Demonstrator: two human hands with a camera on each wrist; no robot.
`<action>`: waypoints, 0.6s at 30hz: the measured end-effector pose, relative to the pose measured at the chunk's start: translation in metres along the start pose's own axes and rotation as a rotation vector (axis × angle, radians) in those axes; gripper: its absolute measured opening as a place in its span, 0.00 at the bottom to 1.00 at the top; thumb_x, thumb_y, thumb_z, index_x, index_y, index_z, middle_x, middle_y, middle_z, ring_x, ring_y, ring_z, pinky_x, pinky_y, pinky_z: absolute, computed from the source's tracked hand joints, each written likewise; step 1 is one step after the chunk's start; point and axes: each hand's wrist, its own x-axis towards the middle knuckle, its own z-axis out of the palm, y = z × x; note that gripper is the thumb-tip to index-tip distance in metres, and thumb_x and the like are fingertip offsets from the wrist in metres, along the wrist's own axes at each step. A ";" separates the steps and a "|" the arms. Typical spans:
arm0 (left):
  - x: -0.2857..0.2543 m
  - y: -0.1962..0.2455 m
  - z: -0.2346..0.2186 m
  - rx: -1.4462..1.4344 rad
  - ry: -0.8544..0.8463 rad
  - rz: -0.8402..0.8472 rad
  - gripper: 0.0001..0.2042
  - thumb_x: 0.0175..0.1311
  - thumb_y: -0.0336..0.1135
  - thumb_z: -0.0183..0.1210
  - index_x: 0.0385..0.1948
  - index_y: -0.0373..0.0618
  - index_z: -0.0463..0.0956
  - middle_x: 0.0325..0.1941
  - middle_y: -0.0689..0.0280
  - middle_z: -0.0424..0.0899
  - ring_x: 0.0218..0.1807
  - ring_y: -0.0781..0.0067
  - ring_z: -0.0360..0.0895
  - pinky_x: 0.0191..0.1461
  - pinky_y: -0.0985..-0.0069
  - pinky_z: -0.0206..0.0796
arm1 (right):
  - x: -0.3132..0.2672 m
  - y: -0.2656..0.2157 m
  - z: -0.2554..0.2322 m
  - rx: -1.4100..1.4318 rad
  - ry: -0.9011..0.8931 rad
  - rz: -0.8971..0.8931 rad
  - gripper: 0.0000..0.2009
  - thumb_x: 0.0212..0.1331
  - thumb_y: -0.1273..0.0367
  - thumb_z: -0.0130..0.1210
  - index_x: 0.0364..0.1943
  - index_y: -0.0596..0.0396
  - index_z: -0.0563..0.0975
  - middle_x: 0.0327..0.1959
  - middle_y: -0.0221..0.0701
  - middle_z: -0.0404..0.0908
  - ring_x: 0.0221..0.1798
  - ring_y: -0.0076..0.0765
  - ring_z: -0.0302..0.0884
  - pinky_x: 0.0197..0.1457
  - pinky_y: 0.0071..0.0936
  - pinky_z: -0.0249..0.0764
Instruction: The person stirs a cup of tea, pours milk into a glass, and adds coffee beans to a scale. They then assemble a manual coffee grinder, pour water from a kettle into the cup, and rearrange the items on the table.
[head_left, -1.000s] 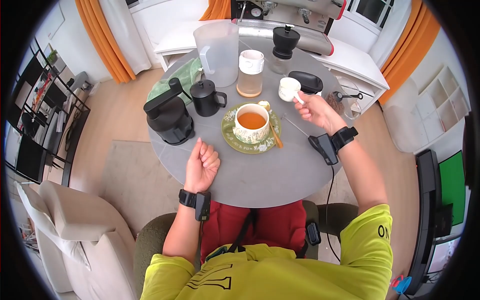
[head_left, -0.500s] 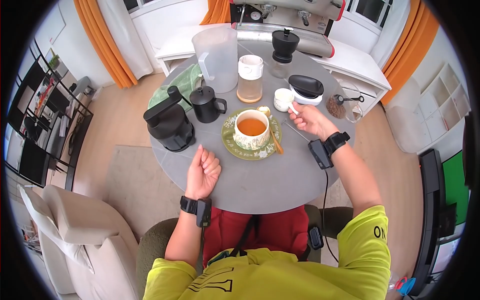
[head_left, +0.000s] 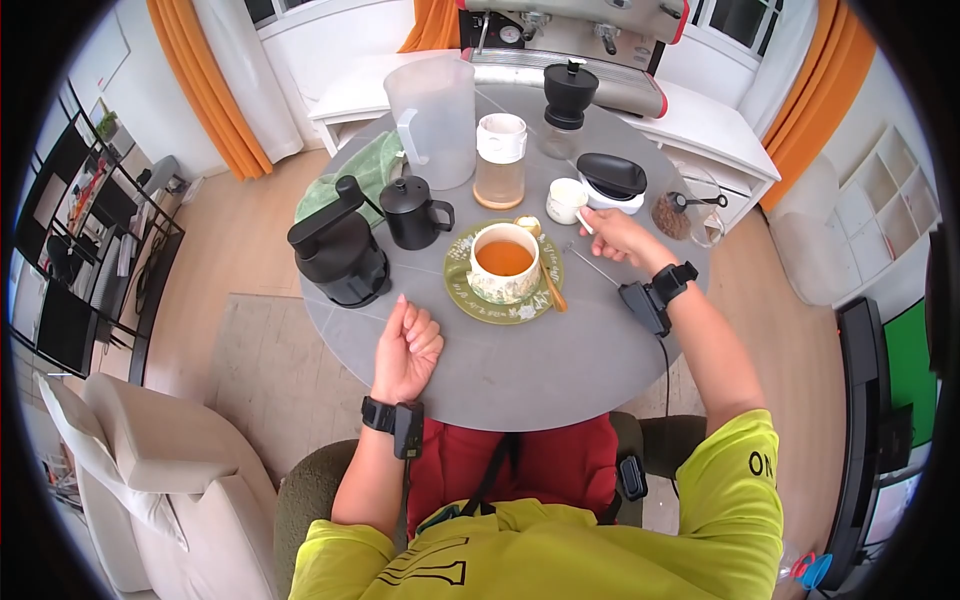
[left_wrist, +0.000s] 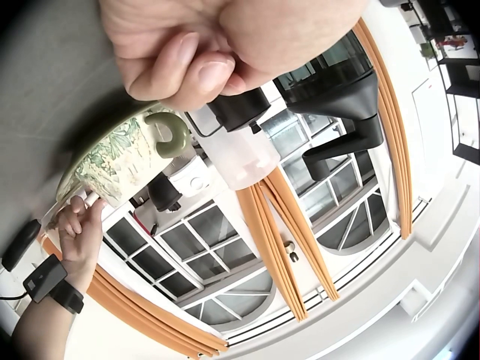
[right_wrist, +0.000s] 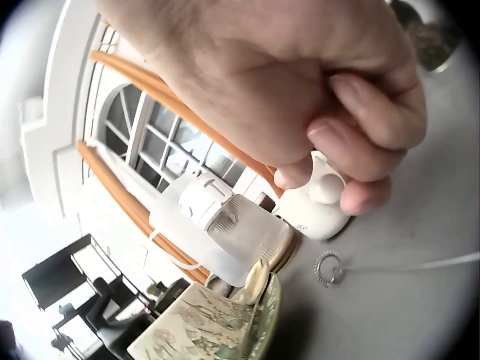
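Near the green saucer (head_left: 505, 313), the right hand (head_left: 620, 238) pinches the small white cup (head_left: 566, 201) by its handle; imo keep it level, clear of the whisk (right_wrist: 328, 268). Left hand (head_left: 408, 350): loosely curled, empty.

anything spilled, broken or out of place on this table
Nothing looks spilled or broken: the cup stands upright on its green saucer, its orange-brown drink inside. Only the green cloth, bunched up beside the tall jug, looks a little untidy.
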 end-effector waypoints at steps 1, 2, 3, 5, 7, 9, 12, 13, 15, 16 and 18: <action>0.000 0.000 0.000 0.008 0.001 0.003 0.18 0.76 0.42 0.39 0.21 0.47 0.59 0.17 0.73 0.54 0.18 0.82 0.51 0.22 0.83 0.47 | -0.003 -0.005 -0.004 -0.217 0.075 -0.018 0.22 0.68 0.49 0.44 0.40 0.57 0.72 0.18 0.27 0.70 0.16 0.20 0.60 0.18 0.21 0.58; 0.000 0.000 -0.001 0.014 0.003 0.005 0.18 0.76 0.42 0.39 0.21 0.47 0.59 0.17 0.73 0.54 0.18 0.82 0.51 0.22 0.83 0.47 | -0.005 -0.010 -0.007 -0.435 0.150 -0.036 0.22 0.66 0.50 0.47 0.40 0.59 0.72 0.19 0.29 0.71 0.19 0.24 0.66 0.21 0.24 0.65; 0.000 0.000 -0.001 0.011 0.001 0.008 0.18 0.76 0.42 0.39 0.21 0.47 0.59 0.17 0.73 0.54 0.18 0.82 0.51 0.22 0.83 0.47 | -0.007 -0.017 -0.011 -0.439 0.151 -0.037 0.22 0.66 0.50 0.47 0.40 0.59 0.72 0.19 0.29 0.71 0.19 0.24 0.66 0.21 0.24 0.65; 0.000 0.000 -0.001 0.008 0.003 0.003 0.18 0.76 0.43 0.39 0.21 0.47 0.59 0.17 0.73 0.54 0.18 0.82 0.51 0.22 0.83 0.47 | -0.010 -0.031 -0.019 -0.648 0.458 -0.454 0.23 0.61 0.51 0.54 0.41 0.60 0.73 0.23 0.33 0.75 0.28 0.31 0.75 0.33 0.28 0.72; 0.000 0.000 -0.002 0.006 -0.002 -0.003 0.18 0.76 0.43 0.39 0.21 0.47 0.59 0.17 0.73 0.54 0.18 0.82 0.51 0.22 0.83 0.47 | -0.016 -0.059 -0.023 -0.547 0.436 -0.532 0.23 0.58 0.52 0.57 0.44 0.60 0.72 0.28 0.34 0.76 0.32 0.32 0.76 0.37 0.29 0.72; 0.000 0.000 -0.002 0.008 -0.010 -0.004 0.18 0.76 0.43 0.39 0.21 0.48 0.59 0.17 0.73 0.55 0.18 0.82 0.50 0.22 0.83 0.47 | -0.010 -0.081 -0.019 -0.443 0.414 -0.616 0.25 0.56 0.54 0.61 0.47 0.60 0.72 0.33 0.35 0.78 0.37 0.33 0.77 0.41 0.30 0.72; 0.000 0.001 -0.004 0.009 -0.003 0.006 0.18 0.76 0.43 0.39 0.21 0.48 0.59 0.17 0.73 0.55 0.18 0.82 0.50 0.22 0.83 0.47 | 0.011 -0.108 -0.007 -0.158 0.225 -0.695 0.28 0.54 0.56 0.64 0.55 0.55 0.68 0.43 0.32 0.75 0.46 0.27 0.72 0.48 0.28 0.71; 0.000 0.000 -0.006 0.013 -0.004 0.002 0.18 0.76 0.42 0.39 0.21 0.48 0.59 0.17 0.73 0.55 0.18 0.82 0.51 0.22 0.83 0.47 | 0.019 -0.115 -0.001 -0.156 0.208 -0.682 0.32 0.52 0.57 0.66 0.58 0.55 0.65 0.48 0.34 0.72 0.50 0.29 0.70 0.53 0.28 0.69; 0.000 0.001 -0.004 0.025 -0.010 -0.006 0.18 0.76 0.43 0.40 0.21 0.48 0.59 0.17 0.73 0.55 0.18 0.82 0.51 0.22 0.83 0.47 | 0.029 -0.128 0.009 -0.187 0.156 -0.607 0.41 0.49 0.58 0.68 0.65 0.57 0.59 0.60 0.42 0.65 0.62 0.39 0.64 0.64 0.32 0.62; 0.000 0.001 -0.004 0.027 -0.013 0.002 0.18 0.76 0.43 0.40 0.21 0.48 0.59 0.17 0.73 0.55 0.18 0.82 0.51 0.22 0.83 0.47 | 0.034 -0.132 0.014 -0.187 0.154 -0.615 0.41 0.49 0.58 0.68 0.65 0.57 0.59 0.60 0.42 0.65 0.62 0.39 0.64 0.64 0.32 0.62; 0.000 0.002 -0.005 0.050 -0.008 -0.014 0.18 0.76 0.43 0.40 0.21 0.48 0.59 0.17 0.73 0.55 0.18 0.82 0.50 0.23 0.83 0.47 | 0.041 -0.138 0.027 -0.254 0.143 -0.604 0.44 0.48 0.58 0.68 0.68 0.57 0.55 0.66 0.46 0.61 0.68 0.47 0.59 0.69 0.37 0.57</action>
